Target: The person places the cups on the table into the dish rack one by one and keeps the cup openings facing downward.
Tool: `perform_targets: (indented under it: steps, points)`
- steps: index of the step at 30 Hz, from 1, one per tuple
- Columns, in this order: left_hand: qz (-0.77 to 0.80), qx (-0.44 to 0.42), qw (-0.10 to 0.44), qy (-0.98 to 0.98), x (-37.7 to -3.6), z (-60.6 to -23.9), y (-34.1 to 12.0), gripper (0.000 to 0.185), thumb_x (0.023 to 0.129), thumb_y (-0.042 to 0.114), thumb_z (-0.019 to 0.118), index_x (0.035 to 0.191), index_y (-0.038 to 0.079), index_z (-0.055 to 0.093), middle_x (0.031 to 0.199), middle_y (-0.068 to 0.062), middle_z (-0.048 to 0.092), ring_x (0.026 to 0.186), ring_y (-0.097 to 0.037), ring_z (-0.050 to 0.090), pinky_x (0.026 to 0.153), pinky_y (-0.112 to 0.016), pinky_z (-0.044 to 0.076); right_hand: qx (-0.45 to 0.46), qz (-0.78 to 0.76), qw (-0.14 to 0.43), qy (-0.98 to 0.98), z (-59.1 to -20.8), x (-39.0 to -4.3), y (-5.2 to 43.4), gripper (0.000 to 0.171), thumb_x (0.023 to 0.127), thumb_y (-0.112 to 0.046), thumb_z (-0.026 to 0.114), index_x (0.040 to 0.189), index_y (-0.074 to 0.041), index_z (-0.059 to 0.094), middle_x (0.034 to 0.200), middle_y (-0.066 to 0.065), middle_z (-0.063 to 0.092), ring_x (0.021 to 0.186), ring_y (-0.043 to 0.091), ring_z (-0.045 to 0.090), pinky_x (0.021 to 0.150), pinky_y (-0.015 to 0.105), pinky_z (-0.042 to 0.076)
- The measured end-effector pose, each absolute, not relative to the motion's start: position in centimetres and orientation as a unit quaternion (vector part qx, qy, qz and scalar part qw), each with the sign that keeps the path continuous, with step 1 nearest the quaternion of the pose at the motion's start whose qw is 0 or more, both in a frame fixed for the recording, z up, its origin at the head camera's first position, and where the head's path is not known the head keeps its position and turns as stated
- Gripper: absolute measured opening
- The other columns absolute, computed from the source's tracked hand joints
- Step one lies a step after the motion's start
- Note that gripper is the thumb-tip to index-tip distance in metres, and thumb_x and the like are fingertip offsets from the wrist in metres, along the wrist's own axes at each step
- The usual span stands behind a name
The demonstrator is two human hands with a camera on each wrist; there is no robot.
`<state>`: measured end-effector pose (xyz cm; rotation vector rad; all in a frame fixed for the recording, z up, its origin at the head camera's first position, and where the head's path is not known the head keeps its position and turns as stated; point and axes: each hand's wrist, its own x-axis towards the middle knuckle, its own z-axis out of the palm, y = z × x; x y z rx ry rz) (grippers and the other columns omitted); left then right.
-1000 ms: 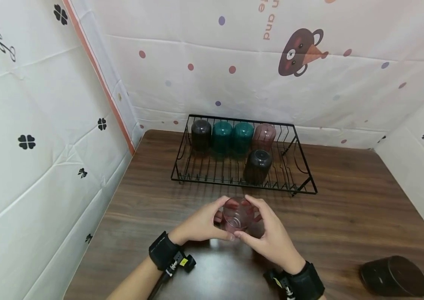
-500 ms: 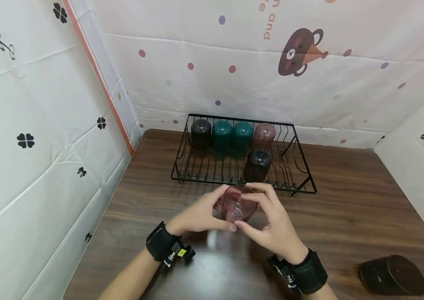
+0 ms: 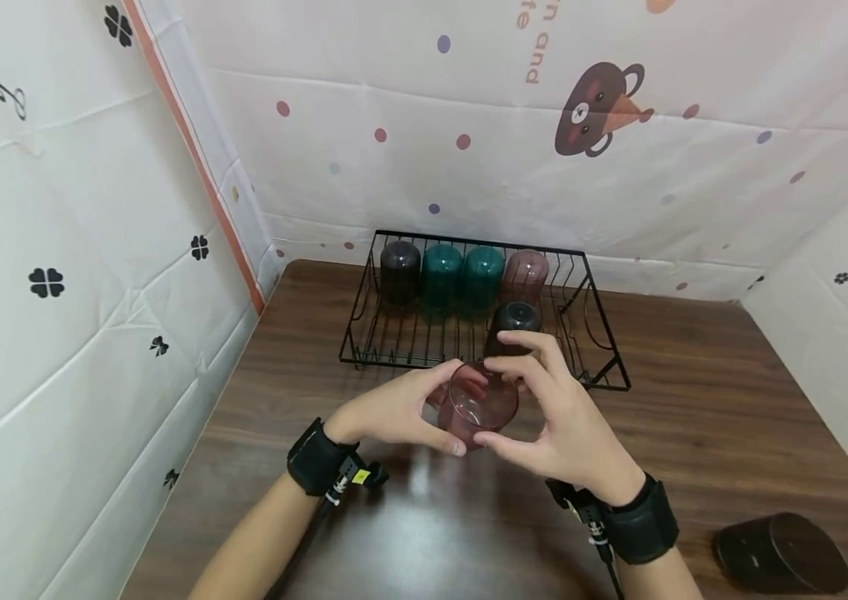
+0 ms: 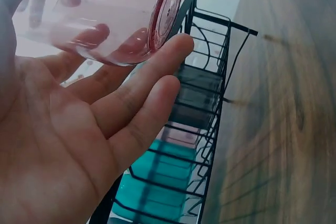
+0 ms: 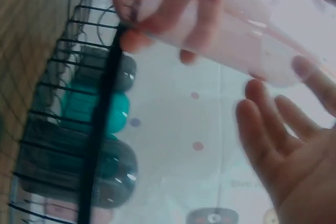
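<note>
A pink see-through cup [image 3: 478,404] is held above the brown table [image 3: 694,417], just in front of the black wire rack [image 3: 604,367]. It tilts with its mouth toward me. My left hand [image 3: 424,408] grips it from the left, thumb below and fingers [image 4: 157,72] under its side. My right hand [image 3: 536,408] curls round its right and far side. In the left wrist view the cup [image 4: 105,19] rests on the fingers. In the right wrist view the cup [image 5: 236,35] lies across the top, with the right hand's fingers [image 5: 283,129] below it.
The rack holds several upturned cups: a dark one [image 3: 400,271], two teal ones [image 3: 442,275] and a pink one [image 3: 525,275] in the back row, and a dark one [image 3: 516,321] in front, right behind my hands. Another dark cup [image 3: 780,554] lies on its side at the table's near right. Cloth walls [image 3: 94,250] close in the left, back and right.
Both hands have carried the pink cup up and away from me, toward the rack's front edge. The right hand's fingers now reach further over the cup's far side.
</note>
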<state>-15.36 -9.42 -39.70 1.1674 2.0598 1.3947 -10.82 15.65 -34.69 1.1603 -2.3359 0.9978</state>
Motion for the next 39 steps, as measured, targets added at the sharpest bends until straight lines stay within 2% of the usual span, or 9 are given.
perform_targets:
  steps: [4, 7, 18, 21, 27, 31, 39]
  points:
    - [0.479, 0.423, 0.195, 0.744, -15.6, -39.6, -9.5, 0.076, 0.084, 0.037, 0.084, 0.146, 0.031, 0.042, 0.135, 0.01, 0.058, 0.116, -0.007, 0.063, 0.096, -0.029, 0.055, 0.381, 0.329, 0.088, -0.859, -34.2, -10.8, 16.3, 0.084, 0.079, -0.039, 0.087, 0.149, -0.021, 0.044, 0.138, -0.007, 0.054, 0.111, 0.004, 0.059, 0.09, 0.023, 0.053]
    - [0.47, 0.426, 0.2, 0.747, -15.7, -39.7, -9.6, 0.075, 0.084, 0.039, 0.084, 0.146, 0.03, 0.042, 0.134, 0.01, 0.059, 0.115, -0.006, 0.063, 0.097, -0.029, 0.055, 0.377, 0.32, 0.06, -0.867, -34.2, -10.8, 16.5, 0.083, 0.08, -0.04, 0.086, 0.15, -0.022, 0.045, 0.132, -0.01, 0.057, 0.111, 0.002, 0.058, 0.09, 0.026, 0.054]
    - [0.45, 0.417, 0.165, 0.772, -16.0, -39.4, -10.4, 0.069, 0.084, 0.044, 0.083, 0.143, 0.037, 0.047, 0.126, 0.013, 0.058, 0.11, -0.007, 0.057, 0.095, -0.031, 0.053, 0.376, 0.312, 0.055, -0.871, -34.3, -11.3, 16.7, 0.083, 0.08, -0.043, 0.086, 0.151, -0.026, 0.044, 0.133, -0.007, 0.058, 0.114, 0.004, 0.059, 0.091, 0.032, 0.056]
    - [0.457, 0.41, 0.163, 0.772, -16.0, -39.3, -10.6, 0.07, 0.084, 0.041, 0.083, 0.143, 0.036, 0.047, 0.128, 0.012, 0.058, 0.112, -0.008, 0.058, 0.093, -0.032, 0.054, 0.373, 0.306, 0.058, -0.874, -34.3, -11.4, 16.8, 0.084, 0.08, -0.044, 0.085, 0.151, -0.026, 0.044, 0.133, -0.007, 0.057, 0.114, 0.005, 0.058, 0.092, 0.034, 0.056]
    - [0.466, 0.386, 0.155, 0.781, -15.9, -39.0, -10.9, 0.071, 0.083, 0.042, 0.084, 0.143, 0.04, 0.046, 0.138, 0.016, 0.055, 0.121, -0.007, 0.055, 0.099, -0.033, 0.053, 0.369, 0.29, 0.07, -0.88, -34.2, -11.5, 17.0, 0.086, 0.079, -0.046, 0.085, 0.152, -0.026, 0.043, 0.132, -0.009, 0.056, 0.113, 0.004, 0.055, 0.092, 0.035, 0.054]
    - [0.483, 0.382, 0.152, 0.773, -15.8, -38.6, -10.9, 0.07, 0.082, 0.037, 0.085, 0.141, 0.04, 0.048, 0.135, 0.015, 0.056, 0.117, -0.009, 0.059, 0.093, -0.033, 0.057, 0.372, 0.289, 0.069, -0.879, -34.1, -11.5, 17.3, 0.087, 0.079, -0.045, 0.086, 0.152, -0.026, 0.043, 0.129, -0.01, 0.057, 0.112, 0.004, 0.056, 0.092, 0.033, 0.055]
    - [0.482, 0.378, 0.117, 0.782, -15.8, -37.8, -11.1, 0.07, 0.085, 0.037, 0.083, 0.146, 0.027, 0.049, 0.141, 0.015, 0.055, 0.12, -0.007, 0.058, 0.097, -0.034, 0.054, 0.33, 0.283, 0.047, -0.899, -33.9, -11.5, 17.8, 0.084, 0.077, -0.054, 0.085, 0.145, -0.025, 0.046, 0.125, -0.011, 0.058, 0.11, 0.004, 0.058, 0.087, 0.035, 0.056]
